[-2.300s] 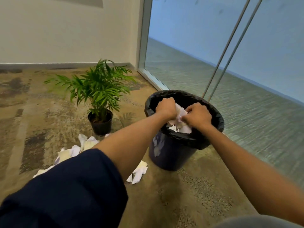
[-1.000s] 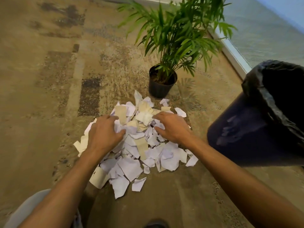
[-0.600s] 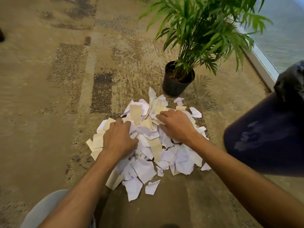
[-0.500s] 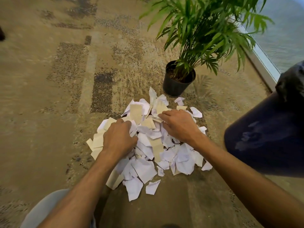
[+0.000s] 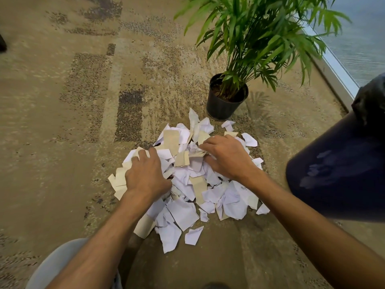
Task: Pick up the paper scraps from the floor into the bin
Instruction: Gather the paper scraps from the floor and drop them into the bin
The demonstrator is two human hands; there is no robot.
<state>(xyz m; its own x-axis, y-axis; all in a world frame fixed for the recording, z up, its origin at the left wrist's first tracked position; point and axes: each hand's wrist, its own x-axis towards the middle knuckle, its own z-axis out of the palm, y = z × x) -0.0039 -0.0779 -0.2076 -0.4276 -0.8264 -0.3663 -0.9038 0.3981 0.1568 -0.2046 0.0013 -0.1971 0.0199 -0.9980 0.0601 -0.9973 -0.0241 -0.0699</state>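
A heap of torn white and beige paper scraps (image 5: pixel 183 211) lies on the carpet in front of me. My left hand (image 5: pixel 145 174) rests palm down on the heap's left side, its fingers stretched over the beige pieces there. My right hand (image 5: pixel 227 157) sits on the upper right of the heap, its fingers curled round a crumpled bunch of scraps. The dark blue bin (image 5: pixel 343 174) with a black liner (image 5: pixel 373 101) stands close on the right, partly out of frame; its inside is hidden.
A potted palm in a black pot (image 5: pixel 227 101) stands just behind the heap, its fronds overhanging the far right. A glass wall with a metal sill (image 5: pixel 333 67) runs along the right. Patterned brown carpet (image 5: pixel 73 122) spreads to the left. My knee (image 5: pixel 62 265) shows bottom left.
Both hands left the bin and came down onto the heap. In the last half second my left fingers stretched outward and my right fingers curled in, bunching scraps.
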